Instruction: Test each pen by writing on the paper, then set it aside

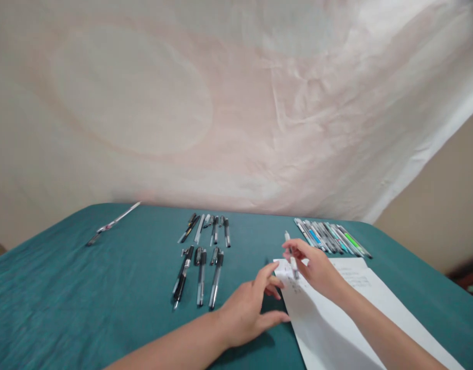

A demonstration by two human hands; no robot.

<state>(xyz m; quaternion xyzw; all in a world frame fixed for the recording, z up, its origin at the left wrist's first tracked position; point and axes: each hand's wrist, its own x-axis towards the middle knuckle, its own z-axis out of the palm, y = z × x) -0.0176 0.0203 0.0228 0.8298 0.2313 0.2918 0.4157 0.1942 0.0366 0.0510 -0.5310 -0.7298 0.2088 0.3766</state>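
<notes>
A slim white and clear pen is pinched in my right hand, over the upper left part of a white paper sheet. Small dark marks show on the paper below the pen. My left hand is beside the paper's left edge, fingers spread and thumb apart, with nothing in it. Left of that hand, several pens lie in two rows on the cloth: a black pen, a clear-barrelled pen and others, some with separate caps above them.
A dense row of pens lies at the back right, behind the paper. Farther left, a long thin pen-like item lies slanted near the back edge. Green cloth covers the table, and a pale curtain hangs behind it.
</notes>
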